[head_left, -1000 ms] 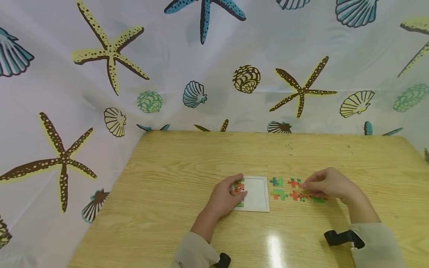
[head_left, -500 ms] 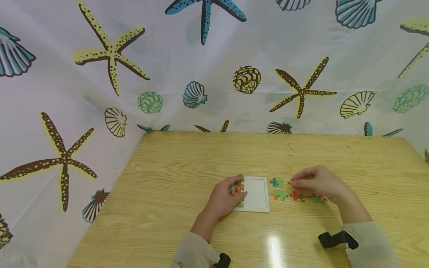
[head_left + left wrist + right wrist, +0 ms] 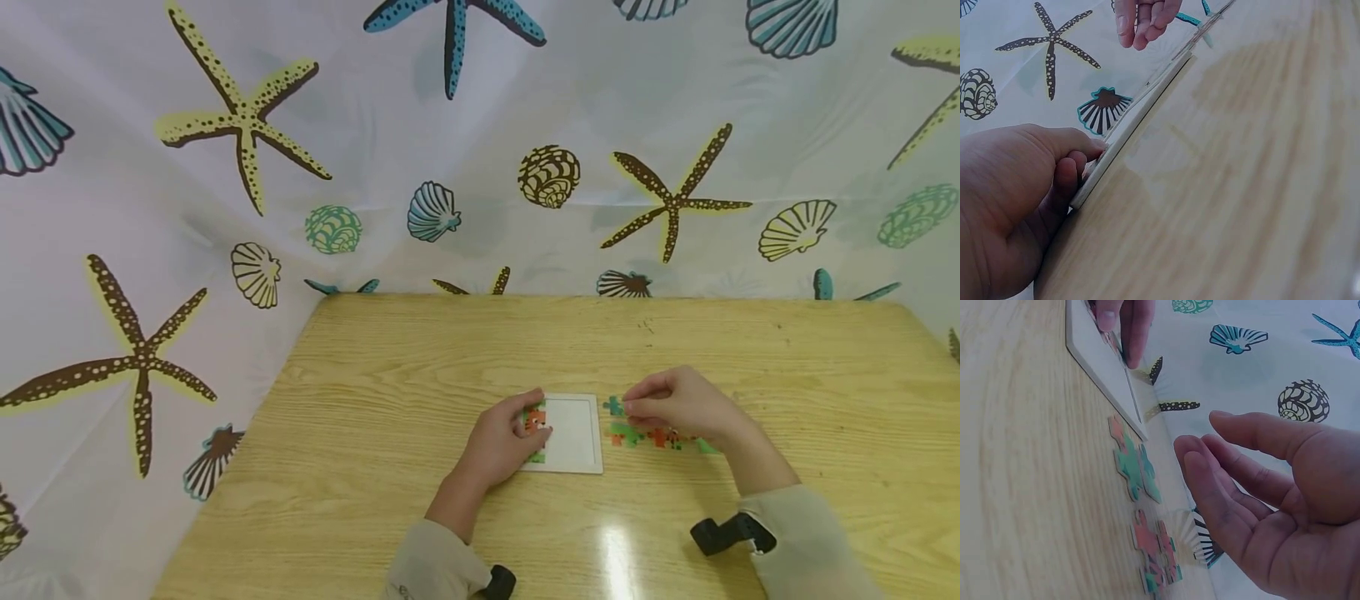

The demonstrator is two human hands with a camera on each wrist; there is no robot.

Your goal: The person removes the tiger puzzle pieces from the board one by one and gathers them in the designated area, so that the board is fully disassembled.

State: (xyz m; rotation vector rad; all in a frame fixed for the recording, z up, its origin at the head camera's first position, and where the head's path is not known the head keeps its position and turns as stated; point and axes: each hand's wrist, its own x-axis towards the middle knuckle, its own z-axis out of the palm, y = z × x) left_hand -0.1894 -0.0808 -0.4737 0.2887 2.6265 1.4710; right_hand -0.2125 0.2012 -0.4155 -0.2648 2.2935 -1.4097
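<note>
My left hand (image 3: 504, 437) holds the left side of a white-framed puzzle board (image 3: 573, 437). Under its fingers lies a filled strip with an orange animal face (image 3: 536, 421); the rest of the board is bare white. To the board's right, my right hand (image 3: 686, 408) hovers over loose jigsaw pieces, its fingertips by a teal-green piece (image 3: 614, 406). In the right wrist view that hand (image 3: 1285, 494) has bent fingers apart from the thumb, with nothing between them. A green-and-orange piece (image 3: 1127, 462) and a red piece (image 3: 1145, 537) lie flat below it.
Everything lies on a wood-grain table (image 3: 420, 358). A white cloth (image 3: 480, 150) printed with starfish and shells hangs behind it and along the left. More pieces are partly hidden beneath my right hand.
My right hand has moved left along the loose pieces, from the red ones towards the teal-green one nearer the board. My left hand stays on the board.
</note>
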